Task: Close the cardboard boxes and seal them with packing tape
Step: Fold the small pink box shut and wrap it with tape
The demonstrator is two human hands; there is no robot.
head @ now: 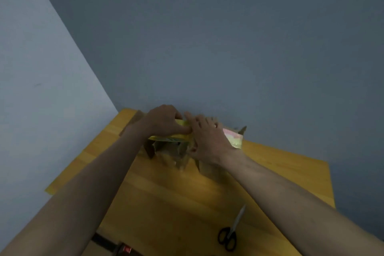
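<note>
Both hands are at work on 1 box: the left hand (pixel 164 120) curls its fingers and thumb round a yellow strip-like edge (pixel 176 136) that runs along the top of the brown cardboard box (pixel 166 150), though blur keeps me from telling whether that strip is tape or a printed flap, while the right hand (pixel 207 137) lies over the top with fingers spread, pressing down. The box stands at the far end of the yellow wooden table (pixel 176 203), close to the blue-grey wall (pixel 228 48), and a shiny pink-and-green patch (pixel 233 138) shows on it beside the right wrist. Black-handled steel scissors (pixel 230 233) lie near the table's front right, well apart from the box. I judge this the closing step; next comes holding the top flat and running tape along the seam.
</note>
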